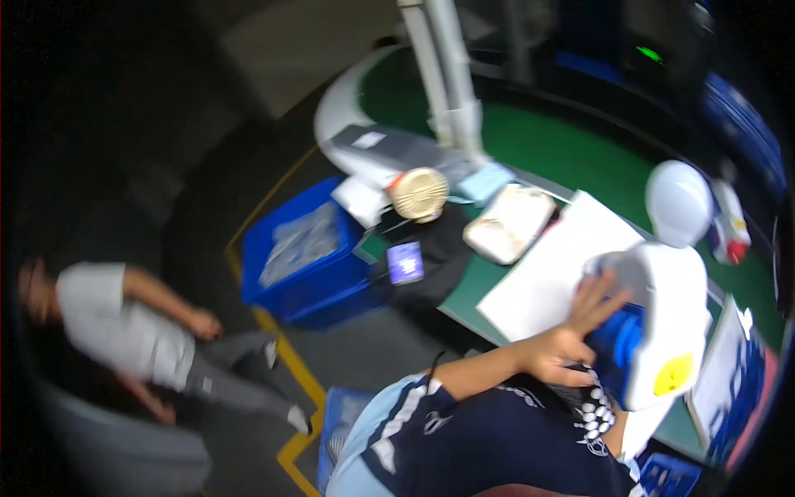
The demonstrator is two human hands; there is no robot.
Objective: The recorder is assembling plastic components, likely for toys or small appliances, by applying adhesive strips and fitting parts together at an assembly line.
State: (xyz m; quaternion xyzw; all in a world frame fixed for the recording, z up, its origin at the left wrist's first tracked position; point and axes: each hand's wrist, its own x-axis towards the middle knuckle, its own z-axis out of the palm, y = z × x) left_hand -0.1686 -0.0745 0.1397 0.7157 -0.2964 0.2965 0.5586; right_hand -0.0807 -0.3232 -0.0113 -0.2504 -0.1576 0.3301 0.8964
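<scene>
The white-and-blue device point(675, 319) was seen over the green surface point(474, 302), with the left hand point(565, 341) spread at its near side; the right hand was hidden, its state untellable. Left of the device, a white sheet point(534, 290) was laid; farther left, a blue bin point(331, 296), yellow floor lines point(300, 373) and a person point(137, 323) were seen.

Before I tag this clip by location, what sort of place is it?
Probably a workshop or factory floor: a green-topped work table, a rectangular blue plastic bin, and yellow lines marking the dark floor.

The left grip point(571, 338), loosely spread, is at a white-and-blue device point(669, 319) near a white sheet point(542, 273).
</scene>
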